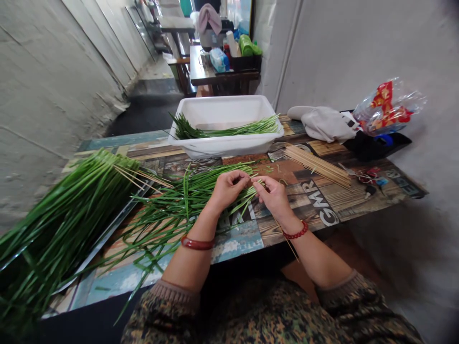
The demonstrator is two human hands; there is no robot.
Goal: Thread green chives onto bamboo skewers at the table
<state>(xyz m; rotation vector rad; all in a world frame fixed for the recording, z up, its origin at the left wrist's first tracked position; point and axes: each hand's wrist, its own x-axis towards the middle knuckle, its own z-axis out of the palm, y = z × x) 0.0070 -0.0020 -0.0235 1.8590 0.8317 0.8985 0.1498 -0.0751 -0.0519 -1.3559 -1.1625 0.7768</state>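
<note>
My left hand [229, 188] pinches a thin chive stalk near its pale end, its thumb and forefinger closed. Almost touching it, my right hand [273, 195] is closed around thin bamboo skewers [287, 239], which stick out below the palm toward the table's front edge. Pale chive ends also lie at the right fingers; how they sit on the skewers is hidden. Under and left of my hands spreads a loose pile of green chives [193, 191]. Farther left lies a big bunch of chives [79, 205], with several skewers [143, 177] sticking out of its near-right end.
A white plastic tub [222, 145] behind my hands holds more chives [229, 130]. Bare bamboo skewers [317, 165] lie to the right, beside keys [369, 179]. A pale cap [322, 123] and a clear-and-red plastic bag [389, 107] sit at the back right. Walls flank both sides.
</note>
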